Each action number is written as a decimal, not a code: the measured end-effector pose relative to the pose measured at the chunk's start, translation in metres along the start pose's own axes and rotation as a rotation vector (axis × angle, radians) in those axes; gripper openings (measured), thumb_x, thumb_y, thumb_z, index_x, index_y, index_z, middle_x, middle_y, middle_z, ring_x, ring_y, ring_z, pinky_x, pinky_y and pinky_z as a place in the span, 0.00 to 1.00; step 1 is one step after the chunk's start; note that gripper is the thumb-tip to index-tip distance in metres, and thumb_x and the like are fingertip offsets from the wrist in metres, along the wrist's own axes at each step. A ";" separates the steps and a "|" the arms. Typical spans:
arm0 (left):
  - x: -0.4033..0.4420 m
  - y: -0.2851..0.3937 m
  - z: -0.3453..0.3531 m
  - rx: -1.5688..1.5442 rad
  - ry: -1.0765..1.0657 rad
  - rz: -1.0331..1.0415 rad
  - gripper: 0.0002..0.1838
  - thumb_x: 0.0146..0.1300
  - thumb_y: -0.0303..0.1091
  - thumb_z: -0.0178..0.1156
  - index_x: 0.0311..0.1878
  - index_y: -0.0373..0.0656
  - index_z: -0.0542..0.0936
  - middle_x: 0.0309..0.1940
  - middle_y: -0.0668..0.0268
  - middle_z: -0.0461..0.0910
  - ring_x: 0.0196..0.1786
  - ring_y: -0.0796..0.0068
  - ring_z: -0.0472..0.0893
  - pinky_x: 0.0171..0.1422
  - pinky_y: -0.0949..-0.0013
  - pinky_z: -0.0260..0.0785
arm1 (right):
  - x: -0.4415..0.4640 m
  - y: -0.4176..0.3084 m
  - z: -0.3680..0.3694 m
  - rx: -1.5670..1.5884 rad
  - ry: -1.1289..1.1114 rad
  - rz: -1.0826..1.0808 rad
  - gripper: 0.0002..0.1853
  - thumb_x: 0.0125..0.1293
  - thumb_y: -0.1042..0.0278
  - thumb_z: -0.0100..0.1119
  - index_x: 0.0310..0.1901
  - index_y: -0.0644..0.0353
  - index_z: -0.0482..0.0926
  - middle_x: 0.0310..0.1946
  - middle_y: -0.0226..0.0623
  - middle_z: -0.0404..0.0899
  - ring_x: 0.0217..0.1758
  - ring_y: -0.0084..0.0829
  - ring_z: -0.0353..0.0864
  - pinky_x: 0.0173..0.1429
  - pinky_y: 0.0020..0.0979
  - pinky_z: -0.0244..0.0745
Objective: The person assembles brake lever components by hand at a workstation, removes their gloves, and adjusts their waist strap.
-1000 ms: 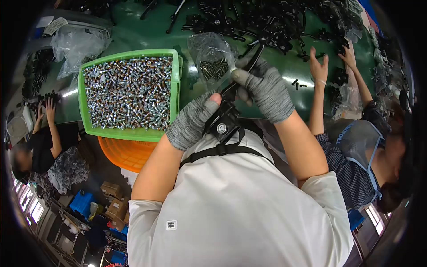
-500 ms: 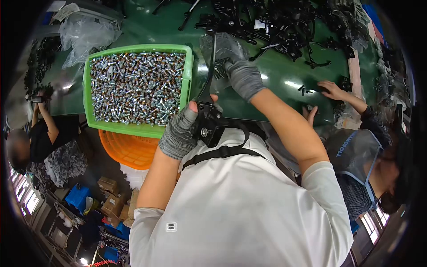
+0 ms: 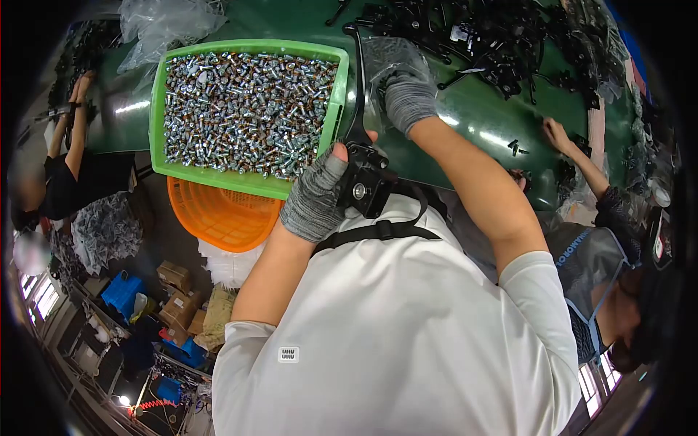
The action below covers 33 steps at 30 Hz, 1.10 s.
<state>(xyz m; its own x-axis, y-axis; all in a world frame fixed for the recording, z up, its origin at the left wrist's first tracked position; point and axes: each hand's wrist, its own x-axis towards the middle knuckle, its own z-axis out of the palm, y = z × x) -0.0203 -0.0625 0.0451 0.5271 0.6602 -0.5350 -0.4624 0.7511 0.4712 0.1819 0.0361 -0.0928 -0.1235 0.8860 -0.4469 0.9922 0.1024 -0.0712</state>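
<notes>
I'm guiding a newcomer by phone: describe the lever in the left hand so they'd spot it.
Find the bright green tray heaped with small metal fasteners. Beside its near right corner, the grey-gloved left hand holds the black lever by its chunky base. Unlike the piled levers, this one is gripped, its long arm pointing away from the holder.

Bolts (image 3: 247, 116) in a tray (image 3: 158, 116) on the table (image 3: 502, 116), plastic bag (image 3: 396, 49) to its right, levers (image 3: 494, 62) farther right
</notes>
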 end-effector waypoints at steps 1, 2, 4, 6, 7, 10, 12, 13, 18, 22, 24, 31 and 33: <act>-0.001 0.001 0.001 0.000 0.012 0.016 0.36 0.70 0.61 0.54 0.68 0.41 0.69 0.49 0.65 0.81 0.50 0.74 0.82 0.55 0.72 0.76 | -0.010 0.002 -0.013 -0.017 0.168 -0.045 0.17 0.64 0.63 0.56 0.51 0.62 0.83 0.51 0.48 0.83 0.52 0.43 0.84 0.60 0.41 0.77; -0.003 0.003 0.001 -0.002 0.020 0.016 0.36 0.70 0.61 0.54 0.68 0.41 0.69 0.49 0.65 0.81 0.50 0.74 0.82 0.55 0.72 0.76 | -0.019 0.002 -0.026 -0.033 0.335 -0.093 0.18 0.65 0.62 0.55 0.51 0.62 0.83 0.49 0.48 0.84 0.51 0.42 0.85 0.59 0.42 0.77; -0.005 0.006 0.000 0.037 0.037 0.002 0.41 0.64 0.65 0.59 0.66 0.38 0.70 0.50 0.63 0.80 0.51 0.74 0.80 0.57 0.72 0.75 | -0.040 0.002 -0.065 0.154 0.179 0.013 0.16 0.64 0.61 0.57 0.47 0.62 0.82 0.47 0.49 0.84 0.48 0.40 0.85 0.55 0.40 0.79; -0.003 0.004 -0.004 0.035 0.041 0.011 0.41 0.64 0.65 0.59 0.66 0.38 0.70 0.50 0.63 0.80 0.52 0.74 0.80 0.57 0.71 0.75 | -0.067 0.010 -0.090 0.474 0.161 -0.050 0.09 0.63 0.69 0.59 0.44 0.59 0.80 0.41 0.39 0.84 0.46 0.37 0.84 0.53 0.37 0.80; -0.002 0.004 -0.003 0.039 0.036 0.009 0.37 0.68 0.63 0.55 0.67 0.40 0.70 0.50 0.65 0.80 0.51 0.75 0.81 0.56 0.72 0.75 | -0.085 0.005 -0.103 0.472 0.159 -0.045 0.09 0.63 0.69 0.59 0.44 0.59 0.80 0.41 0.39 0.84 0.46 0.37 0.84 0.53 0.37 0.80; 0.004 0.004 0.000 0.044 0.010 -0.012 0.34 0.72 0.60 0.51 0.67 0.41 0.70 0.50 0.66 0.80 0.50 0.75 0.81 0.56 0.72 0.75 | -0.122 -0.012 -0.123 1.289 0.198 -0.128 0.06 0.63 0.74 0.62 0.41 0.60 0.79 0.40 0.33 0.82 0.46 0.29 0.82 0.52 0.31 0.78; 0.010 0.004 0.004 0.044 -0.005 -0.029 0.33 0.73 0.60 0.50 0.67 0.41 0.70 0.50 0.66 0.80 0.50 0.75 0.81 0.56 0.72 0.75 | -0.128 -0.022 -0.114 1.459 0.202 -0.346 0.07 0.61 0.77 0.65 0.41 0.61 0.79 0.40 0.33 0.83 0.47 0.26 0.81 0.54 0.30 0.77; 0.014 0.002 0.009 0.009 0.020 -0.005 0.32 0.73 0.60 0.50 0.65 0.40 0.71 0.49 0.65 0.81 0.49 0.75 0.81 0.56 0.71 0.75 | -0.128 -0.024 -0.112 1.385 0.231 -0.378 0.09 0.59 0.79 0.66 0.41 0.61 0.80 0.40 0.34 0.84 0.46 0.25 0.82 0.56 0.30 0.76; 0.010 0.004 -0.007 0.580 0.078 0.033 0.32 0.72 0.64 0.48 0.56 0.41 0.76 0.39 0.65 0.81 0.36 0.78 0.80 0.36 0.72 0.73 | -0.135 -0.024 -0.119 1.289 0.344 -0.473 0.08 0.58 0.76 0.67 0.40 0.61 0.81 0.39 0.35 0.84 0.45 0.31 0.83 0.54 0.33 0.78; 0.016 0.000 0.003 0.273 0.153 -0.088 0.33 0.68 0.67 0.52 0.56 0.43 0.77 0.36 0.71 0.80 0.32 0.83 0.78 0.28 0.80 0.66 | -0.131 -0.018 -0.113 1.212 0.307 -0.462 0.07 0.56 0.73 0.68 0.37 0.60 0.82 0.40 0.37 0.82 0.47 0.36 0.83 0.54 0.34 0.78; 0.017 0.004 0.007 0.178 0.097 -0.114 0.35 0.69 0.64 0.53 0.64 0.42 0.73 0.48 0.68 0.80 0.43 0.79 0.80 0.39 0.78 0.72 | -0.128 -0.011 -0.116 1.202 0.234 -0.456 0.08 0.56 0.72 0.68 0.37 0.60 0.81 0.40 0.38 0.80 0.46 0.38 0.82 0.54 0.36 0.78; 0.019 0.013 0.024 0.333 0.008 -0.114 0.38 0.71 0.62 0.50 0.71 0.40 0.68 0.62 0.61 0.75 0.63 0.69 0.77 0.67 0.68 0.69 | -0.127 0.014 -0.137 0.860 0.106 -0.528 0.11 0.55 0.65 0.68 0.39 0.58 0.83 0.41 0.40 0.80 0.50 0.42 0.79 0.56 0.40 0.75; 0.019 0.016 0.011 0.337 0.064 -0.235 0.38 0.69 0.64 0.53 0.66 0.39 0.72 0.53 0.62 0.80 0.54 0.70 0.80 0.61 0.69 0.73 | -0.121 0.027 -0.144 0.608 0.504 -0.594 0.12 0.56 0.64 0.67 0.42 0.57 0.83 0.42 0.40 0.80 0.52 0.42 0.79 0.60 0.43 0.74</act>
<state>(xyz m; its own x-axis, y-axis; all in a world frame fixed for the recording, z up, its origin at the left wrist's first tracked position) -0.0100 -0.0381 0.0503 0.5402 0.4778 -0.6927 -0.0704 0.8459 0.5286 0.2259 -0.0029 0.0878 -0.4364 0.8694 0.2317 0.5764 0.4679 -0.6700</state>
